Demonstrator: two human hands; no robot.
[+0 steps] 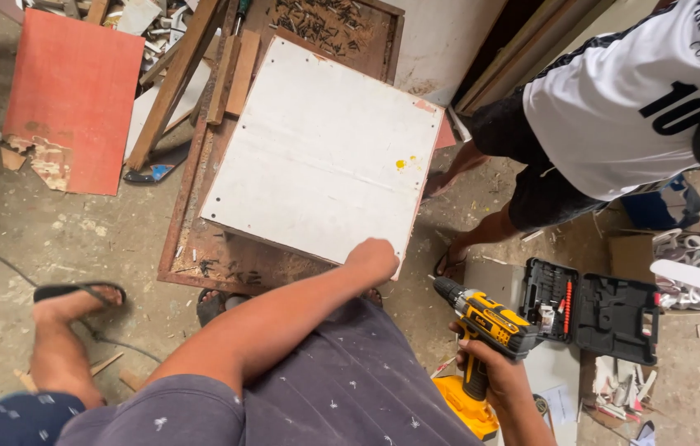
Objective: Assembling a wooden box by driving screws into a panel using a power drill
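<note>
My left hand (pixel 373 258) rests on the near corner of a white square board (pixel 325 149) that lies on a brown framed panel (pixel 210 264) on the floor. In my right hand (pixel 494 367) I grip a yellow and black cordless drill (pixel 486 330), its chuck pointing up and left towards the board's edge. My dark speckled shorts fill the bottom middle of the view.
Another person in a white shirt and black shorts (pixel 614 107) bends at the top right, feet next to the board. An open black tool case (pixel 593 310) lies at the right. A red board (pixel 73 99) and wood scraps (pixel 177 74) lie at the top left. A sandalled foot (pixel 78 299) is at the left.
</note>
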